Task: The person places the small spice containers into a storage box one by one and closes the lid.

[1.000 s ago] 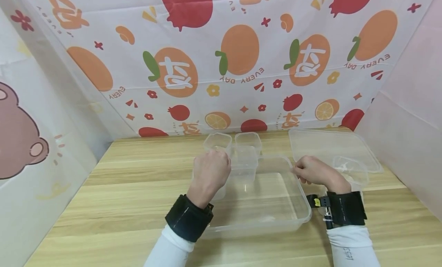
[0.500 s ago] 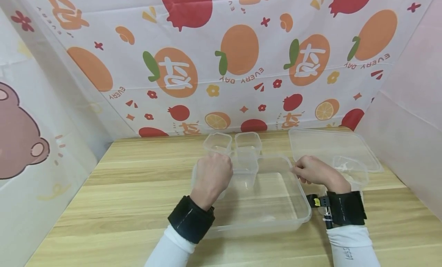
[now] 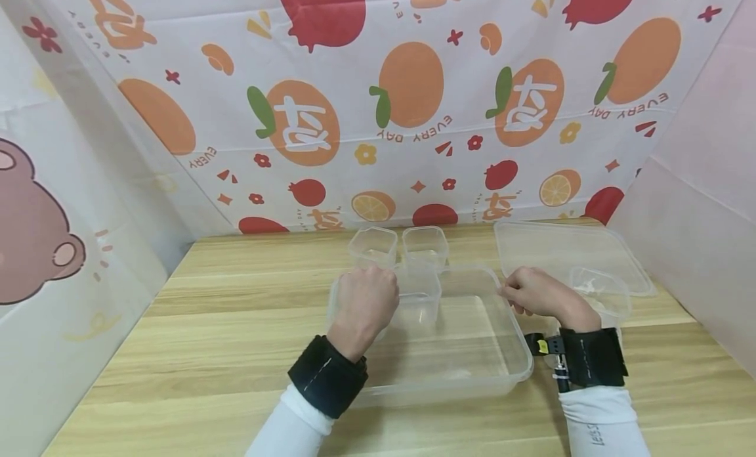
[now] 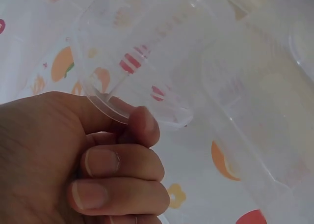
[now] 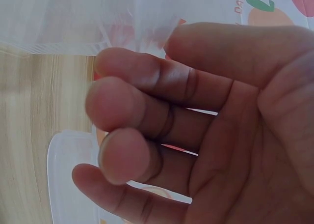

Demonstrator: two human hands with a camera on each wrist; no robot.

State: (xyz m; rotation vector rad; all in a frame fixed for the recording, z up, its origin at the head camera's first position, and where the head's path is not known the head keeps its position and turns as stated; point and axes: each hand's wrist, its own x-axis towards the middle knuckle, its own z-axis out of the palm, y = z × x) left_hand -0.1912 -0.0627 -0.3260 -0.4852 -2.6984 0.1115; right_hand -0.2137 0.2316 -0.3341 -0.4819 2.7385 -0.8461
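My left hand (image 3: 364,306) pinches the rim of a small clear plastic container (image 3: 420,289) between thumb and index finger. In the head view this container overlaps the back left part of a large clear rectangular container (image 3: 434,391). The left wrist view shows the curved rim of the small container (image 4: 157,62) at the thumb, with the other fingers curled below. On the large container's right side, my right hand (image 3: 540,293) grips the rim. In the right wrist view, its thumb and index finger (image 5: 125,62) meet at the clear wall, the other fingers loosely bent.
Two small clear containers, one at the left (image 3: 373,243) and one at the right (image 3: 426,243), stand behind the large one. A large flat clear lid (image 3: 549,247) lies at the back right, with smaller clear pieces (image 3: 608,293) near my right wrist. Printed cloth (image 3: 354,102) hangs behind the table.
My left hand has come slightly toward me and right, bringing the small container lower over the large one. My right hand has stayed at the large container's rim.
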